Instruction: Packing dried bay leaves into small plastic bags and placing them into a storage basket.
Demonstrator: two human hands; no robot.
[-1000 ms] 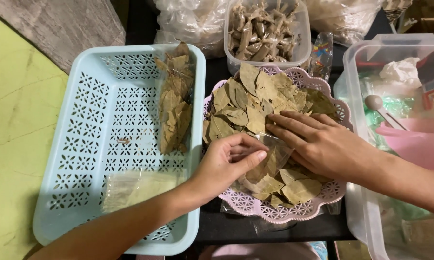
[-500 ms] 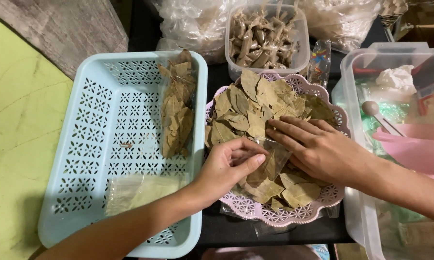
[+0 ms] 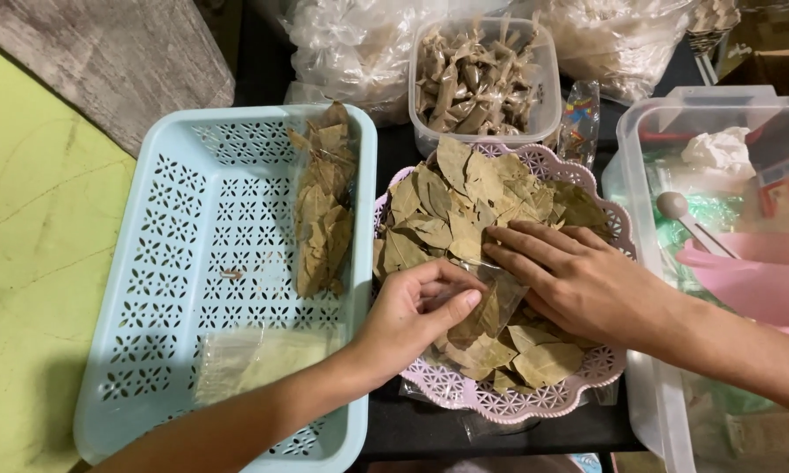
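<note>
Both hands are over the pink lace-edged tray (image 3: pixel 508 405) of dried bay leaves (image 3: pixel 464 206). My left hand (image 3: pixel 416 311) is curled, thumb and fingers pinched on the mouth of a small clear plastic bag (image 3: pixel 486 328) that lies on the leaves near the middle of the tray; some leaves show through the plastic. My right hand (image 3: pixel 578 280) lies flat and spread, fingers pointing left, resting on the leaf pile and touching the far side of the same bag; whether it grips anything under the palm I cannot tell.

Left of the tray, touching it, sits a light blue perforated basket (image 3: pixel 149 263). A filled packet of leaves (image 3: pixel 324 206) leans along its right wall, and a stack of flat clear bags (image 3: pixel 254 359) lies at its near end. Behind the tray stands a clear tub of brown folded pieces (image 3: pixel 477 83), with bulky clear plastic sacks (image 3: pixel 350 48) beyond it. To my right is a large clear storage box (image 3: pixel 648 175) holding a pink bowl (image 3: pixel 745 276) and a spoon (image 3: pixel 688 219). All of it rests on a dark surface (image 3: pixel 429 429), with yellow-green floor (image 3: pixel 35 263) at far left.
</note>
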